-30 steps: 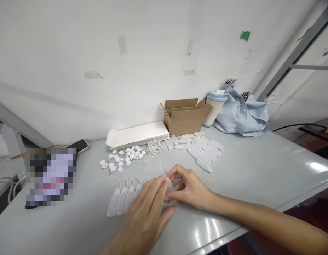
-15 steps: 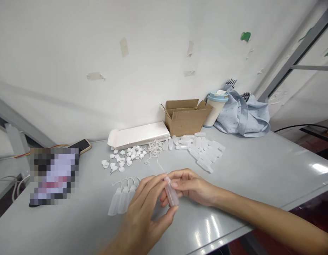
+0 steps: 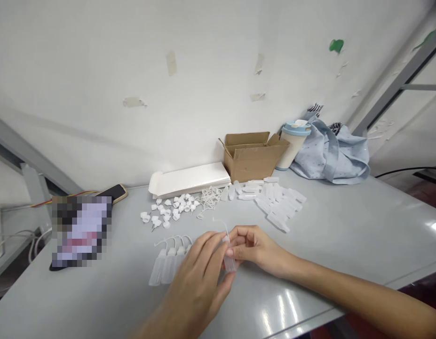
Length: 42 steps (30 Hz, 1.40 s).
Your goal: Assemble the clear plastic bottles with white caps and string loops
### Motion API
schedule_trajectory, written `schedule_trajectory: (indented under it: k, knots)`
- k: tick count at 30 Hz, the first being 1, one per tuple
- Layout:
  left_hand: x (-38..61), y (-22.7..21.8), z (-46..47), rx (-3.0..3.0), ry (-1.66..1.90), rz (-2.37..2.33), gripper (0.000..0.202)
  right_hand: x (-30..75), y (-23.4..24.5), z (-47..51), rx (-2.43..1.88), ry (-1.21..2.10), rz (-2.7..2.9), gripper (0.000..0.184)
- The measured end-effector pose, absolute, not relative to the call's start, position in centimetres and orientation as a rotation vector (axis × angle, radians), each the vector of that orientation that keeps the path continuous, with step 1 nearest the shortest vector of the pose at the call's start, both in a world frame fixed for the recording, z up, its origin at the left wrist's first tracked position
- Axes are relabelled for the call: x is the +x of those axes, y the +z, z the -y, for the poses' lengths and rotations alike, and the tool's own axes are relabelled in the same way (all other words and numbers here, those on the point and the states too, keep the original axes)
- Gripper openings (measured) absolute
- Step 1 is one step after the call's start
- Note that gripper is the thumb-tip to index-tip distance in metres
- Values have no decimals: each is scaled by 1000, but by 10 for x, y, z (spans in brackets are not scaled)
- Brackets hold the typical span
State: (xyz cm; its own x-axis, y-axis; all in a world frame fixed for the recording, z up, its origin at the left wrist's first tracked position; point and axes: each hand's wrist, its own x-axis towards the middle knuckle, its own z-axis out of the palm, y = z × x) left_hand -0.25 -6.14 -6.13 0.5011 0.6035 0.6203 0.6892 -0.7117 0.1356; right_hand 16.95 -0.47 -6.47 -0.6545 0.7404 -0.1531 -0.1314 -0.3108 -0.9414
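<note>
The small bottle (image 3: 230,264) is translucent, frosted plastic, slim and slightly tilted, with a white top (image 3: 225,239) and a thin pale strap (image 3: 223,222) (it curls to a free end) rising from it. It is well in front of the cardboard box (image 3: 253,165), pinched by the right hand's (image 3: 260,249) thumb and fingers. The left hand (image 3: 193,278) grips it too, fingertips at its top, thumb by its base.

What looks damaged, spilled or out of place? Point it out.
Scraps of tape with torn-looking ends cling to the white wall, like leftovers. I see no spill on the grey table. The held bottle, partly covered, shows no visible damage.
</note>
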Motion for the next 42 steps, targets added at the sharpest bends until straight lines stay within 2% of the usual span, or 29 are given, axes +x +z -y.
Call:
schedule_trajectory:
  k: [9, 18, 33, 36, 40, 42]
  knots:
    - [-34, -60, 49, -2743, -833, 1380, 36, 167, -75, 3, -875, 2017, 1453, 40]
    - [-67, -54, 42, -2891, -710, 1800, 35, 175, -65, -5, -950, 1868, 1461, 33]
    - [-64, -51, 44, -2986, -539, 1836, 30, 178, -63, -9, -967, 1752, 1565, 29]
    - [-67, -45, 34, -2912, -535, 1940, 27, 186, -57, -18, -1037, 1553, 1675, 24]
    - [-66, -40, 8, -2785, -468, 1930, 32, 204, -52, -40, -1159, 1003, 1910, 13]
    - [-63, -40, -6, -2793, -390, 1791, 32, 213, -56, -52, -1198, 743, 1983, 14]
